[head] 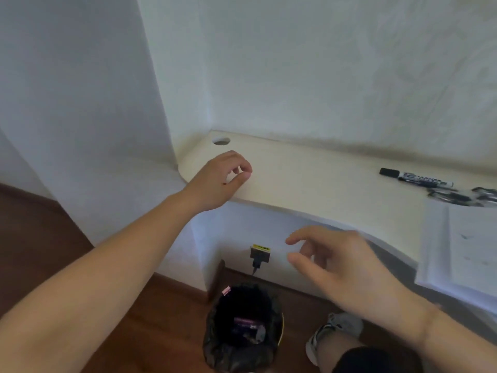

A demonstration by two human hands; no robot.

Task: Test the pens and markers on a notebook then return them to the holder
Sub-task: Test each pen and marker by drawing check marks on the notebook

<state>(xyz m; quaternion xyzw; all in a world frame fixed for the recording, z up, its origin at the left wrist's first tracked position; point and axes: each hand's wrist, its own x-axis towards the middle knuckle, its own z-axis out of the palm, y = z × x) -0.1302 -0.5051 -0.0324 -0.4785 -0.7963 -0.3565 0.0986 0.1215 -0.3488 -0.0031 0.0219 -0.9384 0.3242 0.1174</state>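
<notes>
A black marker [415,178] with a white label lies on the cream desk [309,179] at the far right. Beside it several dark pens [462,196] lie in a loose pile at the frame's right edge. Below them an open white notebook [462,249] rests on the desk's front right. My left hand [219,180] hovers over the desk's left end, its fingers loosely curled and holding nothing. My right hand [341,267] is in front of the desk edge, blurred, fingers relaxed and spread, holding nothing. No holder is in view.
A round cable hole [221,141] is in the desk's back left corner. White walls enclose the desk behind and to the left. On the wooden floor below stand a black-lined waste bin [243,329] and my shoe [330,335]. A wall socket [259,255] holds a plug.
</notes>
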